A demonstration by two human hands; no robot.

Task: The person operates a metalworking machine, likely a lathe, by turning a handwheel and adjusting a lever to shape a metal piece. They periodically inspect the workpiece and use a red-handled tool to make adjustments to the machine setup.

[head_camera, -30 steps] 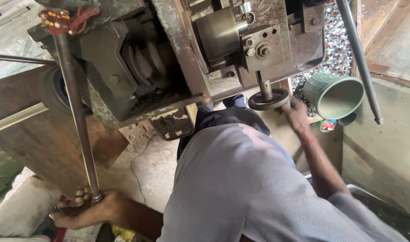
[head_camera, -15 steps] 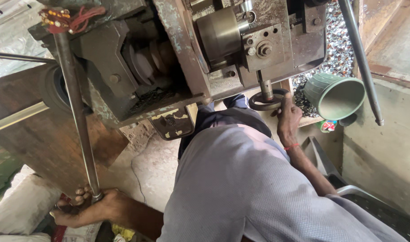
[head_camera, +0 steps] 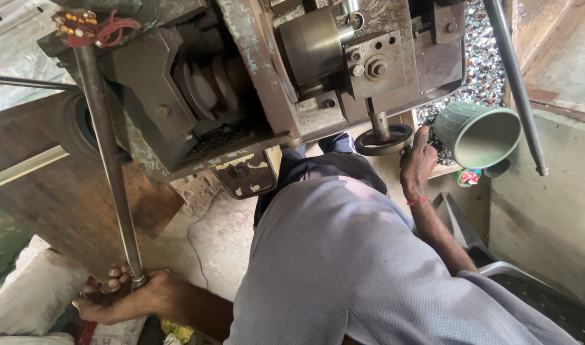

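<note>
Low in the frame's left corner lies a pale stuffed sack (head_camera: 33, 297), and just beside it a scrap of red-and-white printed wrapping (head_camera: 110, 332) pokes out under the arm. Over at right centre, a small crumpled packet in red, green and white (head_camera: 469, 177) sits right under the tipped green cup (head_camera: 481, 134), whose open mouth faces us. Behind that cup, upper right, there's a glittering heap of small silvery metal pieces (head_camera: 481, 57). Top left, a tangle of red thread and beads (head_camera: 91, 27) caps the long steel lever (head_camera: 107, 160), which runs down the left side of the frame. Now the hands: the left hand (head_camera: 116, 294) is down at lower left, fingers clenched around the bottom end of that lever, arm stretched out low across the floor. The right hand (head_camera: 419, 163) reaches up at centre right, wrist wearing a red band (head_camera: 417, 201), thumb raised, fingers resting against the edge of the dark round handwheel (head_camera: 385, 139) under the rusty press machine (head_camera: 267, 83); whether it truly grips the wheel I cannot tell.
</note>
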